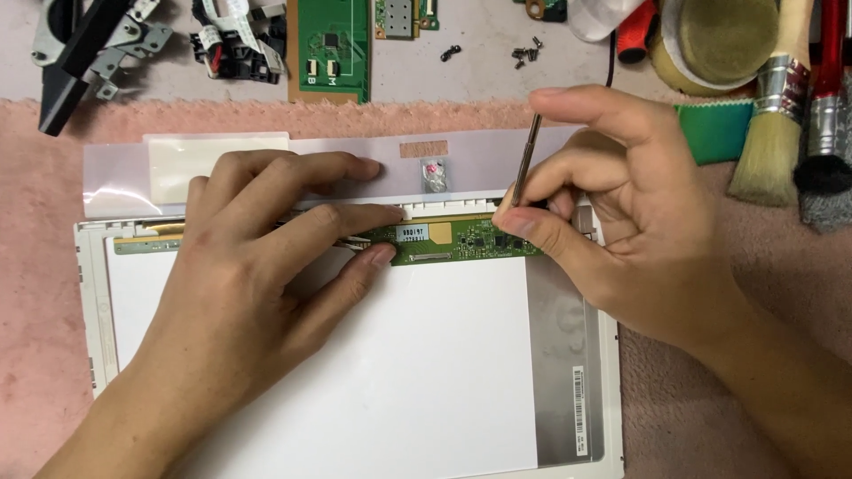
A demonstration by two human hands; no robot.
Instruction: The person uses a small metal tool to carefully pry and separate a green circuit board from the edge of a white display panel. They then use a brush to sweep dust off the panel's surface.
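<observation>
A white flat display panel (444,364) lies in a white frame (89,293) on a pink mat. Along its top edge runs a narrow green circuit strip (461,239). My left hand (257,266) lies flat on the panel's upper left, fingertips pressing on the strip's left end. My right hand (612,204) pinches a thin metal tool (525,160), its tip down at the strip's right end. A small bagged part (434,175) sits on the pale sheet just above the panel.
A green circuit board (333,49), black and metal brackets (89,49), a cable bundle (235,40) and loose screws (525,53) lie at the top. Brushes (772,133), a tape roll (719,40) and a green cloth (714,129) sit top right.
</observation>
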